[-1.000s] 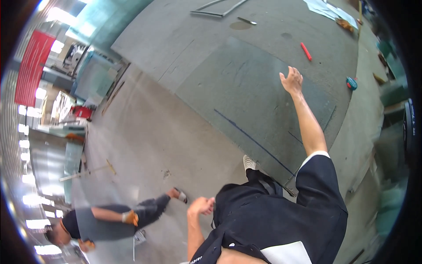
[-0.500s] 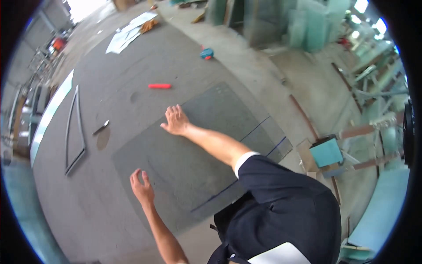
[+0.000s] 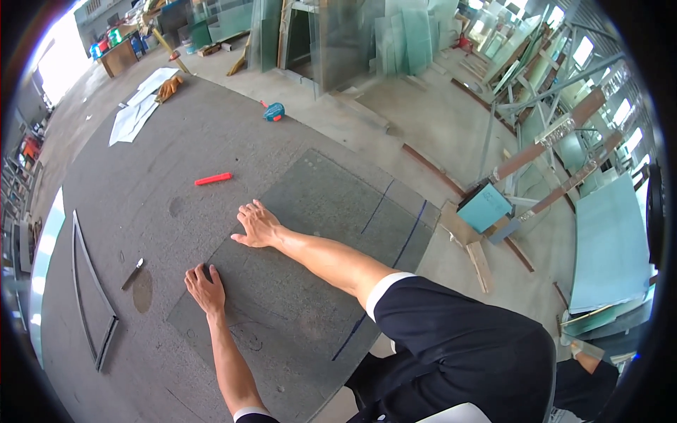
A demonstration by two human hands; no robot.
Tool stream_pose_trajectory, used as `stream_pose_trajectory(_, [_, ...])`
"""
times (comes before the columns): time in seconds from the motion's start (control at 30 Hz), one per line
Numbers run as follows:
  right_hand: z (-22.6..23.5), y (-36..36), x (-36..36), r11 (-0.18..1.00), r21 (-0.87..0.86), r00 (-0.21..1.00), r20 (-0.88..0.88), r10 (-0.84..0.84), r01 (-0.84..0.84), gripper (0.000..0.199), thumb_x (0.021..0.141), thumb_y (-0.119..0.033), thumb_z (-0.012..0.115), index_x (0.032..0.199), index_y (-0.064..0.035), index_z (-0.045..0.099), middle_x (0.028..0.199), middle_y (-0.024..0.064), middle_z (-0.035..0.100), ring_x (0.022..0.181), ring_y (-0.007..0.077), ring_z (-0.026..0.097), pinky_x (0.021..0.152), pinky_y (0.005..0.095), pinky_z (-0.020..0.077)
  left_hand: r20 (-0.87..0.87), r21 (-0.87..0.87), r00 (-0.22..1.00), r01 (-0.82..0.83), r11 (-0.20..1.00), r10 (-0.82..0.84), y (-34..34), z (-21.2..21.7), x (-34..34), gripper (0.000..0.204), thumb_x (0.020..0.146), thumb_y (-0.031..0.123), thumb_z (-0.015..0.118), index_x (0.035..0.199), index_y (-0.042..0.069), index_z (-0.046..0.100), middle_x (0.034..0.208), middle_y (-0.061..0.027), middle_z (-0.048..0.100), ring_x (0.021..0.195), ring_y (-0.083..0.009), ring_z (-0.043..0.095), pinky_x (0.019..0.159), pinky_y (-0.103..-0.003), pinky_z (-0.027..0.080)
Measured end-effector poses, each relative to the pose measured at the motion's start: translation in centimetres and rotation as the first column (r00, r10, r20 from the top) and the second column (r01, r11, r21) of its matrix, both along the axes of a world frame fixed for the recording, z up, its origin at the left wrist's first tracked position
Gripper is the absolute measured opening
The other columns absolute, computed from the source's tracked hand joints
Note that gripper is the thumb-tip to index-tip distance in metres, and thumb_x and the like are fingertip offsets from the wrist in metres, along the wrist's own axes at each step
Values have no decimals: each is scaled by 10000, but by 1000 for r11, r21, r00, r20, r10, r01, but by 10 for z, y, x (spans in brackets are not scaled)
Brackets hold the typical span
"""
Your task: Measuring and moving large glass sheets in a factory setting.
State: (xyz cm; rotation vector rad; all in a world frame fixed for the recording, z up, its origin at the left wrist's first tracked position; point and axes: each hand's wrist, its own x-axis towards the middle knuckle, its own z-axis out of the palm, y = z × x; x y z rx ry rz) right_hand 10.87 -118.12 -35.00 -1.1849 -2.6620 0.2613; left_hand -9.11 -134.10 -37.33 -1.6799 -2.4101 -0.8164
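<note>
I am watching from far away through the head camera. A big, flat sheet of glass (image 3: 303, 310) lies on a dark grey table (image 3: 240, 144). It has dark blue lines (image 3: 413, 233) drawn on it.

The left hand (image 3: 205, 289) is palm down at the far edge of the sheet, with its fingers loose and spread out past the edge. The right hand (image 3: 258, 225) is by that same edge, a bit farther to the right. Its fingers are spread out too, and its arm goes across the glass. I cannot tell how hard the hands press.

Past the hands, a red pen (image 3: 213, 179) lies on the table. A small knife (image 3: 132, 274) and a thin grey frame (image 3: 107, 342) shaped like a triangle are off to the left. At the far side are white papers (image 3: 134, 116), an orange glove (image 3: 169, 89) and a blue tape measure (image 3: 273, 112).

A light blue box (image 3: 484, 208) sits on the right, past the table. I cannot see what is in it. Far back, green and blue bottles (image 3: 114, 37) stand by a brown cupboard (image 3: 118, 59). They are too small for me to tell what they hold.
</note>
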Motion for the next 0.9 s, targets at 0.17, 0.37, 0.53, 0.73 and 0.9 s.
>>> stream_pose_trajectory(0.17, [5, -31, 19, 999, -33, 999, 4, 41, -41, 713, 893, -566, 539, 1235, 60, 558, 1336, 228, 522, 1293, 356, 470, 1168, 507, 253, -34, 90, 999, 14, 996, -11, -35, 0, 18, 324, 886, 271, 654, 1101, 28, 644, 1045, -130, 553, 1044, -308, 526, 932, -446, 420])
stream_pose_trajectory(0.37, [1, -77, 104, 988, 143, 975, -201, 95, -67, 646, 858, -538, 611, 1232, -13, 587, 1365, 198, 501, 1299, 349, 467, 1145, 553, 269, -119, 0, 992, 33, 999, -33, -67, -10, 59, 501, 878, 347, 671, 1281, 63, 584, 1220, -142, 540, 1220, -338, 492, 1093, -518, 330])
stream_pose_trajectory(0.53, [107, -211, 216, 941, -307, 802, -593, -73, -141, 349, 869, -365, 682, 1032, -57, 671, 1074, 150, 665, 980, 246, 647, 828, 402, 508, -461, 143, 790, -384, 912, 405, -171, 53, 84, 548, 940, 465, 608, 1341, 96, 549, 1427, -160, 441, 1332, -341, 419, 1114, -533, 300])
stream_pose_trajectory(0.73, [80, -354, 493, -6, -950, 875, -286, -390, -313, 432, 999, -423, 553, 806, -56, 673, 779, 43, 688, 703, 136, 653, 633, 274, 524, 942, 24, 287, 463, 886, -176, -340, 135, 314, 557, 996, 503, 484, 1002, -17, 683, 928, -147, 701, 896, -232, 678, 888, -400, 506])
stream_pose_trajectory(0.9, [-16, -393, 525, -181, -842, 522, -134, -842, -508, 445, 938, -512, 606, 1118, -105, 607, 1005, 58, 687, 887, 166, 667, 737, 336, 536, 877, -217, -319, 406, 888, 360, -460, 47, 417, 694, 957, 631, 467, 1211, -4, 591, 1120, -171, 666, 1045, -271, 642, 979, -429, 474])
